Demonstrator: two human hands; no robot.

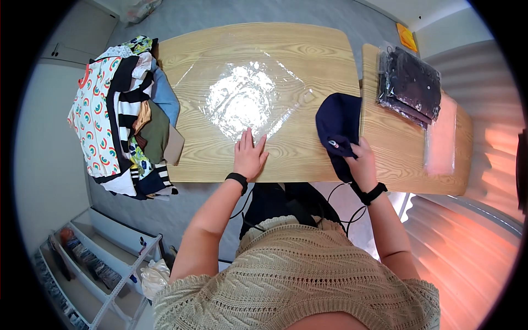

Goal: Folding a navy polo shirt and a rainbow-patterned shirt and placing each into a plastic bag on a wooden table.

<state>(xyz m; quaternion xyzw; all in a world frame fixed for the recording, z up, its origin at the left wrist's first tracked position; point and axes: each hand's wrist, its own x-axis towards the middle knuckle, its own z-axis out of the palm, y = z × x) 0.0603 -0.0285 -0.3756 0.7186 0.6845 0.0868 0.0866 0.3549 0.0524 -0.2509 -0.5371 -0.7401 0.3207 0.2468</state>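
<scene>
1. On the left end of the table point(324, 49), heaped clothes point(102, 115).
2. Mid-table, the left hand point(250, 158), loosely spread, touches a clear bag point(242, 99).
3. At the right edge, the right hand point(363, 165) pinches a navy cap point(339, 118).

Bag point(242, 102) between clothes point(103, 126), left, and cap point(338, 118), right

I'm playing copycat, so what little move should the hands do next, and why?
I'd guess the left hand should pinch up the clear plastic at its near corner: the plastic lies flat, the left fingertips are at that corner, and the right hand has the dark blue cap.
</scene>
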